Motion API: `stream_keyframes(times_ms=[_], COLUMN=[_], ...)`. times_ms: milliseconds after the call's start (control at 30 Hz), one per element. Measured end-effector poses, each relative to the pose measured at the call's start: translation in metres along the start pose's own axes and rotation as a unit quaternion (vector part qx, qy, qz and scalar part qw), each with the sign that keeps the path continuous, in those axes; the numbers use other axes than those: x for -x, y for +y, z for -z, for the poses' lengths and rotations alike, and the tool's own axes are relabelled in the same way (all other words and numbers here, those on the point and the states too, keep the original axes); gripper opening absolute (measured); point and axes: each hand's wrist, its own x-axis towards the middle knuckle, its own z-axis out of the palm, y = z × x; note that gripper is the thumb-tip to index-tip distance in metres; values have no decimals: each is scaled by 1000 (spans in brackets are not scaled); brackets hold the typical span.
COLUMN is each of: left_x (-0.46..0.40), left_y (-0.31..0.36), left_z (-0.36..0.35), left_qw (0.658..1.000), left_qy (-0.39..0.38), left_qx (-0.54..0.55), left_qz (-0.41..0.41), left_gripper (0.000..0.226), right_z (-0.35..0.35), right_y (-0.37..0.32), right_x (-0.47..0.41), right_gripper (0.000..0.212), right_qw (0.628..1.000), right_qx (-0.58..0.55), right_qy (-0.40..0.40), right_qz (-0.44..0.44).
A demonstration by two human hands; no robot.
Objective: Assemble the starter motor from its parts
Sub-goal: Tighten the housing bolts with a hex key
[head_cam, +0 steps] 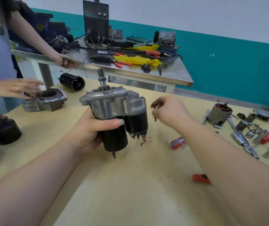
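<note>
Starter motor [114,111] gripped upright above the bench [130,185] in the left hand [88,132], housing turned right — toward the right hand [169,110], fingers pinching a small dark fastener, presumably for fitting.

Left hand [88,129] raised with fingers curled tight — right hand [169,110] hovers beside it, fingertips pinched.

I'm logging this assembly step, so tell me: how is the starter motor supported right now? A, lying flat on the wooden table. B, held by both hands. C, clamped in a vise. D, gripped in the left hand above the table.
D: the left hand grips the starter motor round its black body, above the wooden table; the right hand is apart from it.
</note>
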Motion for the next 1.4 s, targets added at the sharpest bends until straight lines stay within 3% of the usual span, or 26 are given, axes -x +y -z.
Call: stream_keyframes(times_ms=[33,100,167,233,467,767,1167,1400], left_x=[1,3,4,5,9,10,12,13], left_y=[-1,-3,-4,-4,0,0,-1,0], left_z=[-5,-15,-23,-29,-42,-39,-36,-37], left_qw=[1000,999,999,998,993,992,988,988], left_qy=[0,-2,-10,-17,-64,-80,-97,-99], left_qx=[-11,-33,-47,-60,-93,-92,-115,-119], left_qz=[3,3,-1,-6,-26,-28,-33,-29], left_gripper=[59,62,64,68,66,60,55,53], right_z=[18,49,65,66,47,42,40,42], right_y=[-5,-20,-37,-49,-51,-49,-41,-36], right_x=[12,39,70,94,111,106,106,110], right_gripper=[21,21,21,25,23,15,16,7], right_qw=[992,936,887,880,904,893,900,885], right_qx=[-102,-269,-341,-325,-193,-148,-223,-98], right_qy=[68,180,190,154,120,108,64,85], right_qz=[34,140,249,310,361,412,369,448])
